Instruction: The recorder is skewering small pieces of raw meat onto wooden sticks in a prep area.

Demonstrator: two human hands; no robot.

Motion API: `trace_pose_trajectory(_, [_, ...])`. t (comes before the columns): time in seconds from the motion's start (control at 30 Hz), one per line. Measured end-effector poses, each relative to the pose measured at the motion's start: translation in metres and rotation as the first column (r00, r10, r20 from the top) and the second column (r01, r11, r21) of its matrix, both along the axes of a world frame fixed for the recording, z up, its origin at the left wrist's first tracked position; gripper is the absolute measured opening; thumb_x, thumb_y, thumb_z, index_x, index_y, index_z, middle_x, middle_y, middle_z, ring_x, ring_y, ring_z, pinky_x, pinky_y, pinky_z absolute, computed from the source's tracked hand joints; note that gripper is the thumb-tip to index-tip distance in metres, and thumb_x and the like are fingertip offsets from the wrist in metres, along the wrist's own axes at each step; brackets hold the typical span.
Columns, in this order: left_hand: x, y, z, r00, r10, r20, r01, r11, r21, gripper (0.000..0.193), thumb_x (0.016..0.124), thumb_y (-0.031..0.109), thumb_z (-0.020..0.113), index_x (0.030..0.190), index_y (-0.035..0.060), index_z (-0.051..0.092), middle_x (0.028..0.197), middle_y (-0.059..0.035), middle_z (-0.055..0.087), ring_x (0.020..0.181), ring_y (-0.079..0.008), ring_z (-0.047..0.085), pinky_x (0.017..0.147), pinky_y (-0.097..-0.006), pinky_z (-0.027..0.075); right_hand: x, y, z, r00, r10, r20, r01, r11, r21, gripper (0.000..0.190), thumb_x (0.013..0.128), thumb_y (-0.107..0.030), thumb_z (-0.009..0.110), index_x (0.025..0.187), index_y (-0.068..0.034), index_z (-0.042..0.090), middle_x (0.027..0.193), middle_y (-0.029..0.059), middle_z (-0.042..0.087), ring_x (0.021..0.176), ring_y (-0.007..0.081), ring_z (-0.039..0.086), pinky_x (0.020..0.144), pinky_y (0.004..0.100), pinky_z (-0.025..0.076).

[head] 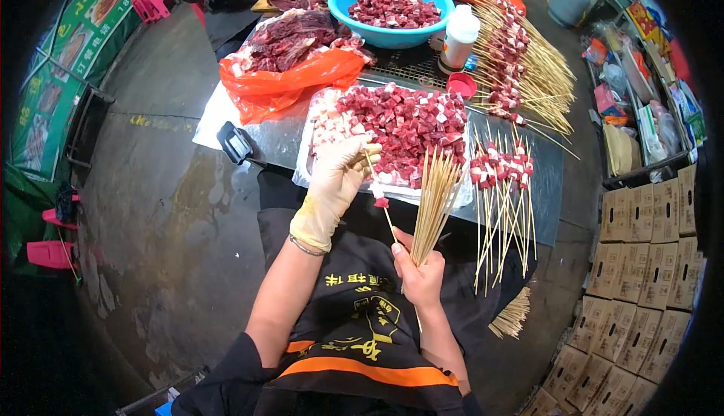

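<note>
My left hand (342, 170), in a pale thin glove, has its fingers curled at the upper end of a bamboo skewer (389, 222). A pale fat piece (377, 189) and a red meat cube (382, 203) are threaded on that skewer. Bare, my right hand (419, 274) grips a thick bundle of bamboo skewers (432, 206) and steadies the threaded skewer's lower part between thumb and forefinger. Just beyond both hands, a plastic-lined tray (304, 153) holds diced red meat (404, 124), with pale fat cubes (331, 116) on its left.
Finished meat skewers (500, 170) overhang the table's front edge, right of the tray. Behind are a blue basin (339, 3) of diced meat, a white bottle (459, 37), a red lid (461, 84), and large meat cuts (294, 40) on an orange bag (266, 93). Cardboard boxes (639, 269) stand right.
</note>
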State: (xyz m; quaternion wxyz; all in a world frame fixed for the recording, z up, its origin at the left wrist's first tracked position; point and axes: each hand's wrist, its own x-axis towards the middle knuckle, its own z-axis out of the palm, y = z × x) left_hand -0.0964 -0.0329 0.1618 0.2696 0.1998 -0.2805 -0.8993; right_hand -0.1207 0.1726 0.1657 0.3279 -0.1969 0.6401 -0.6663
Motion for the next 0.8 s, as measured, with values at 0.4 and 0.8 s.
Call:
trace_pose_trajectory(0.4, [0.003,0.010,0.013,0.985,-0.171,0.014,0.172,0.980,-0.102,0.021,0.082,0.013,0.057,0.096,-0.0022,0.057,0.085,-0.0136,0.063,0.080,-0.0226,0.062,0.073,-0.0333,0.050,0.006,0.006,0.003,0.998,-0.055,0.003,0.055,0.996,-0.069,0.022,0.081,0.002,0.054,0.102,0.005,0.059,0.057,-0.0036,0.046,0.044,0.0011,0.035,0.039,0.0170,0.025])
trace_pose_trajectory(0.8, [-0.007,0.055,-0.003,0.971,-0.219,0.096,0.222,0.975,-0.014,0.022,0.084,0.020,0.057,0.094,0.0010,0.057,0.079,-0.0077,0.062,0.075,-0.0192,0.062,0.072,-0.0327,0.050,0.006,-0.008,-0.013,0.970,-0.228,-0.089,0.225,0.973,-0.047,0.022,0.081,-0.003,0.056,0.103,0.002,0.061,0.058,-0.0043,0.049,0.049,0.0013,0.039,0.044,0.0183,0.032])
